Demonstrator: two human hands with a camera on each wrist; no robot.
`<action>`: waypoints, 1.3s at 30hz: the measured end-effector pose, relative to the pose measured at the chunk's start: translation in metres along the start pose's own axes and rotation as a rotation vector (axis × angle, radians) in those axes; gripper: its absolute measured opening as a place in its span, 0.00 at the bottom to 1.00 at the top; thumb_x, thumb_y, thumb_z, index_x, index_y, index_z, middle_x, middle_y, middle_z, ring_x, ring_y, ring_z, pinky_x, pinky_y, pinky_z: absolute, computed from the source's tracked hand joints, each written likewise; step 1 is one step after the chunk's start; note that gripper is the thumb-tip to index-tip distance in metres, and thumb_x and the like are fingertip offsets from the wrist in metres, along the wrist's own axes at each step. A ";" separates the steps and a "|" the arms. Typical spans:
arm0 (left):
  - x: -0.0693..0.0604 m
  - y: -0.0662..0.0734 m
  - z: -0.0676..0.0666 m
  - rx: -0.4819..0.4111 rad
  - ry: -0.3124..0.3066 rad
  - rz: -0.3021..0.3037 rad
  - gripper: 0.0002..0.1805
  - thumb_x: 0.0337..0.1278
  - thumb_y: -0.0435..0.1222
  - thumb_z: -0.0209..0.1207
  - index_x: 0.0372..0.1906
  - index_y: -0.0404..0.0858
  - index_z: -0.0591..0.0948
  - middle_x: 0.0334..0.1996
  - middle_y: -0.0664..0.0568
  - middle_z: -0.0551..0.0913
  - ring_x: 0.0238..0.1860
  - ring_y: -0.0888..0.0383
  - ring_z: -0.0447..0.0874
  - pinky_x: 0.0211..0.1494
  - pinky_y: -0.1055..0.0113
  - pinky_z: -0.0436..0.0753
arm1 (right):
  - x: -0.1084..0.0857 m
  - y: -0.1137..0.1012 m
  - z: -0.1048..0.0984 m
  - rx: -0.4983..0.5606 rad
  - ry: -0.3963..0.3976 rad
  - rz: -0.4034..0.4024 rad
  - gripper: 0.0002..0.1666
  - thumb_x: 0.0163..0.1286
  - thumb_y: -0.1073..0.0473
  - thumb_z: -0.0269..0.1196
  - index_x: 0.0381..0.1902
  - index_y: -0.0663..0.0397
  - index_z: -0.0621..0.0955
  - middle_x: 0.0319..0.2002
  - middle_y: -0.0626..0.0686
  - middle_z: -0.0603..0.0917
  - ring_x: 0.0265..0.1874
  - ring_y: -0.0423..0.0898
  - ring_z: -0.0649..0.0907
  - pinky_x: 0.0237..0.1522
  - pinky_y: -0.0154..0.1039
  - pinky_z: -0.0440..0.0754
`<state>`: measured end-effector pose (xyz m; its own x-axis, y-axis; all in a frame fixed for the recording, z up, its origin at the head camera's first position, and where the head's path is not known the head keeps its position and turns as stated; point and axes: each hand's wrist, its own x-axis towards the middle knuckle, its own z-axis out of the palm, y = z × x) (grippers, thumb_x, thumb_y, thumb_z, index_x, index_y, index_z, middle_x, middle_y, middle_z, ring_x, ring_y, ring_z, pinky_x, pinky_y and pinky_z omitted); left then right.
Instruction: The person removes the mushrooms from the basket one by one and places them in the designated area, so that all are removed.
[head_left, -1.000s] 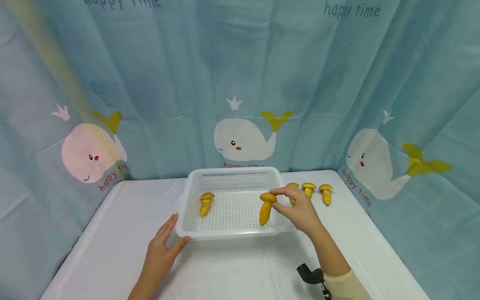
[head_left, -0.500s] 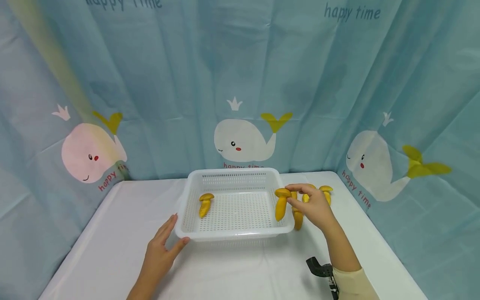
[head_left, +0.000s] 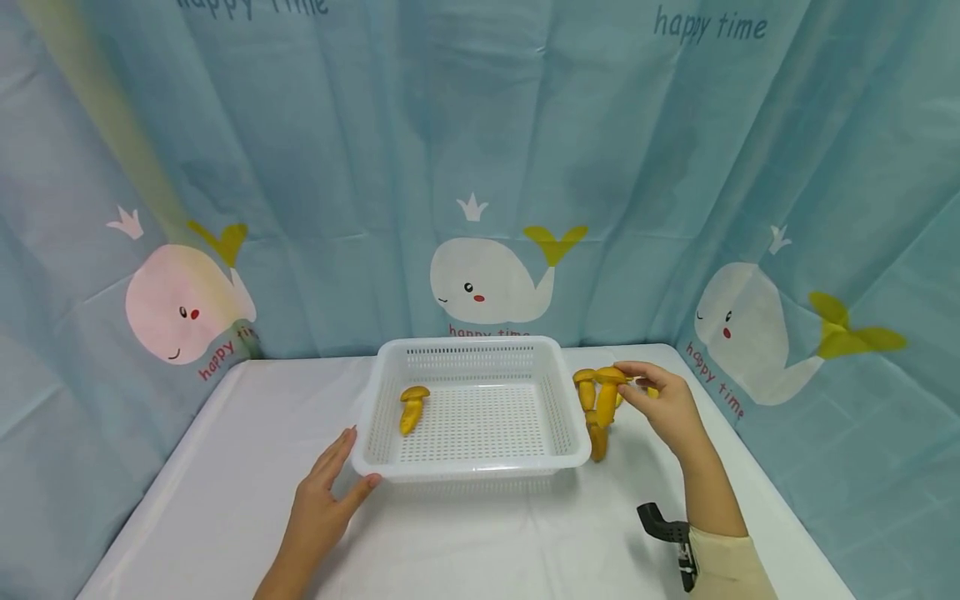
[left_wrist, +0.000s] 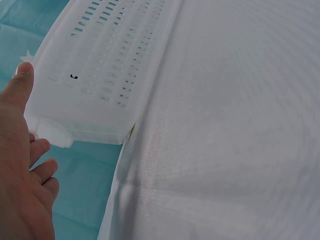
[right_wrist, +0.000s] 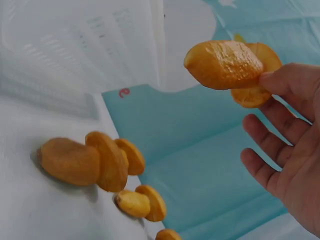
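Observation:
Thumb and fingertips of my right hand [head_left: 670, 412] pinch a yellow mushroom [head_left: 606, 407] by its cap, right of the white basket [head_left: 472, 468]. In the right wrist view this mushroom [right_wrist: 225, 65] is off the table, stem pointing away from the palm. My left hand [head_left: 318, 504] is at the basket's front left corner, thumb near the front rim and fingers along the left side. The left wrist view has the thumb extended by the basket wall [left_wrist: 95, 75], the other fingers loosely bent. One mushroom [head_left: 411, 411] lies inside the basket, towards its left.
Several more mushrooms lie on the white-covered table right of the basket, including a nearer one [head_left: 597, 442] and one behind it [head_left: 585, 388]. A black bracket [head_left: 663, 527] is on the right wrist. A blue whale-print curtain [head_left: 480, 167] surrounds the table's back and sides.
My right hand has carried its mushroom rightward, from over the basket to beside the other mushrooms. A nearer mushroom beside the basket has come into view. The left hand stays in place.

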<state>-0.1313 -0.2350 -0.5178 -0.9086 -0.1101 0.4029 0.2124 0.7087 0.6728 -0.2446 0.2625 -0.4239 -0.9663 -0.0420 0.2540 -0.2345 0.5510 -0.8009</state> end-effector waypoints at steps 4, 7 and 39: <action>0.001 -0.001 -0.001 -0.001 -0.001 0.003 0.47 0.55 0.49 0.74 0.78 0.44 0.67 0.76 0.45 0.67 0.74 0.39 0.68 0.66 0.43 0.74 | 0.003 0.013 -0.004 0.004 0.001 0.038 0.21 0.76 0.50 0.64 0.63 0.48 0.82 0.63 0.54 0.82 0.62 0.57 0.77 0.65 0.44 0.80; 0.001 0.000 -0.001 -0.003 -0.002 0.004 0.47 0.55 0.49 0.74 0.78 0.45 0.67 0.76 0.45 0.67 0.75 0.40 0.68 0.66 0.43 0.74 | 0.005 0.024 -0.005 0.009 0.005 0.057 0.22 0.76 0.49 0.64 0.64 0.48 0.82 0.63 0.54 0.82 0.60 0.56 0.77 0.56 0.26 0.80; 0.001 0.001 0.000 0.002 0.016 0.024 0.47 0.54 0.47 0.75 0.78 0.46 0.67 0.76 0.45 0.68 0.74 0.40 0.69 0.67 0.51 0.73 | 0.010 0.110 -0.001 -0.086 -0.030 0.155 0.21 0.76 0.63 0.62 0.65 0.58 0.80 0.63 0.62 0.81 0.61 0.59 0.78 0.65 0.57 0.75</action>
<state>-0.1319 -0.2346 -0.5166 -0.8976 -0.1043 0.4283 0.2330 0.7127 0.6617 -0.2799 0.3234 -0.5093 -0.9932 0.0248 0.1134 -0.0735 0.6218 -0.7798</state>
